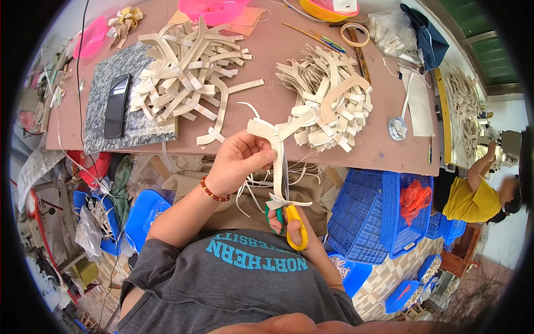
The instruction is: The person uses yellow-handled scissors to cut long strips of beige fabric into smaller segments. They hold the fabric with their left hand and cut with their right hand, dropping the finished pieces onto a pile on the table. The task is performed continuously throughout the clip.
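My left hand (239, 161) pinches a cream branched strap piece (278, 175) between thumb and fingers, just past the table's front edge. A thin, loose strip curls off its upper end. In my right hand (297, 229) is a pair of scissors (303, 232) with one yellow and one green handle. The blades point up alongside the strap piece, partly hidden by it; whether they touch it I cannot tell. Thin cream offcuts (251, 195) dangle over the brown cloth on my lap. Just beyond my hands lies a heap of similar strap pieces (306, 119).
Another heap of straps (183, 72) partly covers a speckled stone slab (103, 72) bearing a black phone (117, 106). Along the back are a pink basin (194, 8) and a tape roll (355, 34). Blue crates (356, 222) stand right, near a person in yellow (473, 200).
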`<action>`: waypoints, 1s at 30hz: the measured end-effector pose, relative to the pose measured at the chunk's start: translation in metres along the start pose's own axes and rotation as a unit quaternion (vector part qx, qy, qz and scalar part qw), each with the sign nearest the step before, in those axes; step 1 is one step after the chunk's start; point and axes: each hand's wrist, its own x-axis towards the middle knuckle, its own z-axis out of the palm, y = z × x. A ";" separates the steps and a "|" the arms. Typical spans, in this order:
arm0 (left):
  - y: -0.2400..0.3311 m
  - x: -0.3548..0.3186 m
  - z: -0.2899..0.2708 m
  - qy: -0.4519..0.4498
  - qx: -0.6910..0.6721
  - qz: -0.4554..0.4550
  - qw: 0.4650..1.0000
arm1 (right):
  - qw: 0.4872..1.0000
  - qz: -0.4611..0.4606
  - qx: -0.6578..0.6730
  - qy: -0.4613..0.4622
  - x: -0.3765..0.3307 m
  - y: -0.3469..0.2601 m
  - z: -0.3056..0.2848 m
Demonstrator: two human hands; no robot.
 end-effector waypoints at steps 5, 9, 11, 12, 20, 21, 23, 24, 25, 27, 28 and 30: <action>-0.001 -0.003 0.002 0.007 0.027 0.004 1.000 | 1.000 0.004 0.004 -0.011 0.000 0.003 0.004; 0.000 -0.005 0.007 0.028 0.023 0.018 0.999 | 1.000 0.017 0.002 -0.010 -0.001 0.004 0.003; 0.000 -0.006 0.008 0.031 0.021 0.019 0.999 | 1.000 0.022 0.004 0.003 -0.002 0.002 0.005; -0.001 -0.006 0.007 0.026 0.025 0.020 0.999 | 1.000 0.025 0.005 0.010 -0.002 0.001 0.006; -0.006 -0.009 0.009 0.030 0.018 0.041 0.999 | 0.998 -0.002 -0.069 0.011 0.001 -0.002 0.005; -0.006 -0.009 0.009 0.030 0.020 0.042 0.998 | 0.997 -0.014 -0.081 0.005 0.002 -0.003 0.005; -0.007 -0.010 0.008 0.030 0.024 0.043 0.998 | 0.996 -0.015 -0.083 0.006 0.001 0.003 0.003; -0.007 -0.010 0.009 0.028 0.025 0.042 0.998 | 0.996 -0.016 -0.082 0.006 0.002 0.004 0.003; -0.005 -0.010 0.009 0.026 0.026 0.041 0.998 | 0.997 -0.008 -0.072 0.009 0.002 0.001 0.004; -0.005 -0.010 0.009 0.023 0.025 0.038 0.999 | 0.999 0.007 -0.052 0.015 0.002 -0.008 0.008; -0.005 -0.010 0.008 0.021 0.024 0.036 0.999 | 0.998 0.029 -0.043 0.021 0.002 -0.009 0.009; -0.006 -0.010 0.007 0.017 0.024 0.036 0.999 | 0.997 0.073 -0.025 0.032 0.001 -0.010 0.010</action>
